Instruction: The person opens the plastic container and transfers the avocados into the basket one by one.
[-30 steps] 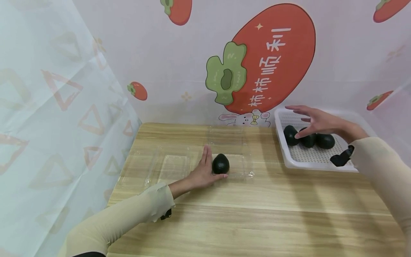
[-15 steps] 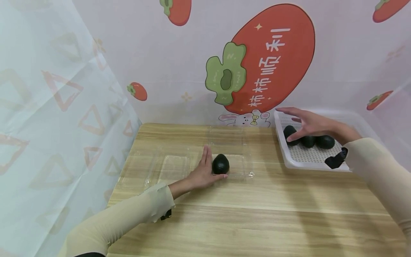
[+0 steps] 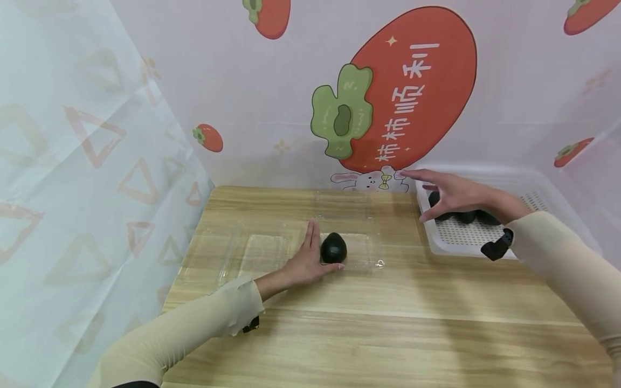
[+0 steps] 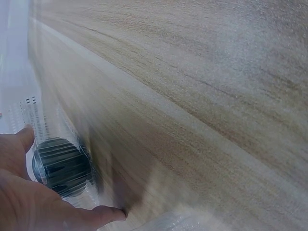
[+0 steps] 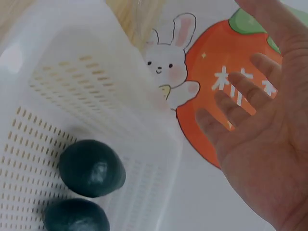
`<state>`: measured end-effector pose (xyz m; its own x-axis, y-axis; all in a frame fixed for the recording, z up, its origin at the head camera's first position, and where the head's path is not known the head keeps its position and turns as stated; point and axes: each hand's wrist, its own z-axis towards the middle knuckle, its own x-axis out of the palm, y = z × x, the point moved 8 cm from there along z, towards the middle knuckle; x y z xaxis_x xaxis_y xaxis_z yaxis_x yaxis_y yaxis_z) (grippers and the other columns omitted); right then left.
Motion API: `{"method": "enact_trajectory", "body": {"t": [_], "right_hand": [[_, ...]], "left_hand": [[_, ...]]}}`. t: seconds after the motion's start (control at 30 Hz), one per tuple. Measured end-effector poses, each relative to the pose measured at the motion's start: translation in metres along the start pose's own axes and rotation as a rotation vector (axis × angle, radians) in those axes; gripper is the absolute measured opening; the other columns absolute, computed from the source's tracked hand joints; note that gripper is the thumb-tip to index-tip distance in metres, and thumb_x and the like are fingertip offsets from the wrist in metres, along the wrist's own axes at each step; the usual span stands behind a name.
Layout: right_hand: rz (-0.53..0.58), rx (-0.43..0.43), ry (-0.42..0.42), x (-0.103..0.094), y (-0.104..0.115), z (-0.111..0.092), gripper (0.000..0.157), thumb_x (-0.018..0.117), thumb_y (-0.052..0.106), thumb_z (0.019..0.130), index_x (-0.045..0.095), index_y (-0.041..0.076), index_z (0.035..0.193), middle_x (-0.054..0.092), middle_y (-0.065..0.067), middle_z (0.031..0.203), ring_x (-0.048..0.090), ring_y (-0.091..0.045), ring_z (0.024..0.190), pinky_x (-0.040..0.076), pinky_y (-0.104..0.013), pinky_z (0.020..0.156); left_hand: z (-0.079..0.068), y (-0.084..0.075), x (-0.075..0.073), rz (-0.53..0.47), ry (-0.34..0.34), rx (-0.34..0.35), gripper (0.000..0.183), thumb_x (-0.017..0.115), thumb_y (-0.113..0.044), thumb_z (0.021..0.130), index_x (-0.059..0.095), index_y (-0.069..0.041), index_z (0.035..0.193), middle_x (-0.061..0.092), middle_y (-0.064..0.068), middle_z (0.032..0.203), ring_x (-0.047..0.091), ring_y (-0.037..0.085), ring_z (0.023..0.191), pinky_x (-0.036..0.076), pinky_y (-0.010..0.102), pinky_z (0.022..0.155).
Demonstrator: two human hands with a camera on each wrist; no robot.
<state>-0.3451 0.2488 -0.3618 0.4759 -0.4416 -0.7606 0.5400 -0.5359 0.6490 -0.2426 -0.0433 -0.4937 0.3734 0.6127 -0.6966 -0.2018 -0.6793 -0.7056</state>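
Note:
A dark green avocado (image 3: 333, 248) sits in a clear plastic box (image 3: 360, 249) on the table. My left hand (image 3: 304, 265) rests against the left side of that box, its fingers straight and its thumb spread along the front. In the left wrist view the avocado (image 4: 65, 166) shows through the clear wall, beside the thumb and fingers. My right hand (image 3: 453, 193) is over the left rim of a white basket (image 3: 439, 249), fingers spread and nothing held. Several avocados lie in that basket, partly hidden by the hand; the right wrist view shows two, one avocado (image 5: 91, 168) nearer the rim.
Another clear plastic box (image 3: 264, 253) stands to the left, behind the left forearm. The wooden table (image 3: 368, 334) meets a printed backdrop (image 3: 262, 108) at its far edge. A white sheet (image 3: 97, 161) hangs along the left side.
My right hand has moved left from above the avocados to the basket's left rim, holding nothing. The left hand and the boxed avocado have stayed in place.

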Motion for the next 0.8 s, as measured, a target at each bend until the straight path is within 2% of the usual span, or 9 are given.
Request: {"method": "enact_trajectory", "body": {"t": [0.23, 0.37, 0.63, 0.8], "right_hand": [[-0.010, 0.037, 0.024, 0.009, 0.007, 0.006, 0.109, 0.097, 0.017, 0.076, 0.034, 0.006, 0.165, 0.038, -0.018, 0.165, 0.039, -0.037, 0.146, 0.038, -0.071, 0.113], [-0.016, 0.030, 0.040, 0.017, 0.012, 0.010, 0.107, 0.097, 0.016, 0.076, 0.035, 0.002, 0.163, 0.039, -0.019, 0.164, 0.040, -0.039, 0.145, 0.040, -0.068, 0.113], [-0.016, 0.008, 0.088, 0.031, 0.021, 0.015, 0.107, 0.097, 0.023, 0.077, 0.036, 0.001, 0.163, 0.038, -0.024, 0.164, 0.038, -0.044, 0.147, 0.040, -0.068, 0.113], [-0.020, 0.020, 0.109, 0.039, 0.023, 0.017, 0.105, 0.096, 0.026, 0.078, 0.038, 0.004, 0.163, 0.040, -0.020, 0.164, 0.042, -0.044, 0.146, 0.042, -0.067, 0.113]], "left_hand": [[-0.001, -0.001, -0.001, 0.002, -0.003, 0.004, 0.125, 0.077, -0.048, 0.096, -0.012, 0.002, 0.166, -0.020, 0.024, 0.173, 0.010, 0.044, 0.161, 0.038, 0.058, 0.119], [-0.001, -0.001, -0.001, 0.002, -0.004, 0.007, 0.124, 0.077, -0.049, 0.096, -0.012, 0.002, 0.166, -0.019, 0.024, 0.174, 0.011, 0.044, 0.160, 0.038, 0.058, 0.119], [0.000, 0.001, -0.001, 0.004, -0.015, 0.005, 0.126, 0.079, -0.047, 0.094, -0.011, 0.004, 0.166, -0.018, 0.025, 0.174, 0.014, 0.045, 0.160, 0.037, 0.058, 0.120], [0.000, 0.000, -0.001, 0.002, -0.011, 0.005, 0.127, 0.078, -0.049, 0.094, -0.012, 0.002, 0.166, -0.018, 0.023, 0.174, 0.012, 0.043, 0.160, 0.036, 0.057, 0.121]]}}
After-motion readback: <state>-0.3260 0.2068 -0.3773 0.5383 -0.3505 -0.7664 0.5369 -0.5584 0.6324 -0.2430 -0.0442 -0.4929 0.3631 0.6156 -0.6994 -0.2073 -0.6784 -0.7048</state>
